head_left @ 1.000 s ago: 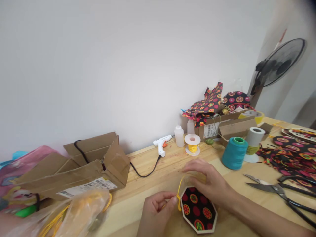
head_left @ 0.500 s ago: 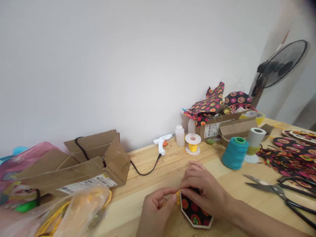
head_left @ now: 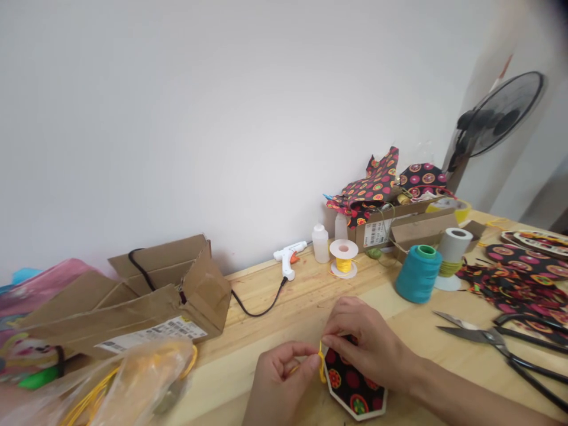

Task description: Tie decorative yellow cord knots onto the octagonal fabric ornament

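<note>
My left hand pinches a yellow cord between thumb and forefinger, at the left edge of an angular, pale-rimmed panel. Dark fabric with red and orange round motifs covers the panel, which lies low in the view. Over its upper part rests my right hand, thumb and forefinger closed on the upper end of the same cord. The cord looks looped or knotted between the two hands. My right hand hides the panel's upper right side.
Scissors lie spread at right, beside fabric scraps. Behind stand a teal thread cone, a yellow cord spool, a bottle and a glue gun. At left are a cardboard box and a plastic bag.
My right hand's fingers have curled in and now pinch the cord's upper end. More cord shows between the hands. The whole view has shifted slightly.
</note>
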Motion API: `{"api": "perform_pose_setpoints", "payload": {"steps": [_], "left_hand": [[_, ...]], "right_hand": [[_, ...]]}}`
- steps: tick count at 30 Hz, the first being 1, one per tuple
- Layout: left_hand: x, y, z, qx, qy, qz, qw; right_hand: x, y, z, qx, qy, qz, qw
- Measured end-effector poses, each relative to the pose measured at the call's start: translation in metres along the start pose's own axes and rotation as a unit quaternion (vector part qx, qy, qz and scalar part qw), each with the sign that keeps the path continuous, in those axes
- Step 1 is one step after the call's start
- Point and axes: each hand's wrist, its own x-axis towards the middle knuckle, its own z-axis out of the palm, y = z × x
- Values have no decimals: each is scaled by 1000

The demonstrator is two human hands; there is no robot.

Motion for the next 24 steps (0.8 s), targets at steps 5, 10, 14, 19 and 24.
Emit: {"api": "perform_pose_setpoints", "payload": {"steps": [5, 10, 14, 19, 24], "left_hand": [[1, -1, -1, -3, -1, 0, 1000], [3, -3, -5, 28, -19, -6, 999], [4, -3, -3, 6, -41, -3, 999], [2, 0, -3, 17, -53, 22, 998], [1, 1, -3, 32, -65, 29, 997]], "right_hand": [[-1, 0, -2, 29, 5, 2, 1000], [-2, -1, -2, 37, 5, -4, 999], [-1, -3, -2, 40, 6, -6, 999], [-2, -5, -3, 43, 12, -12, 999], [-1, -4, -4, 37, 12, -18, 999]]}}
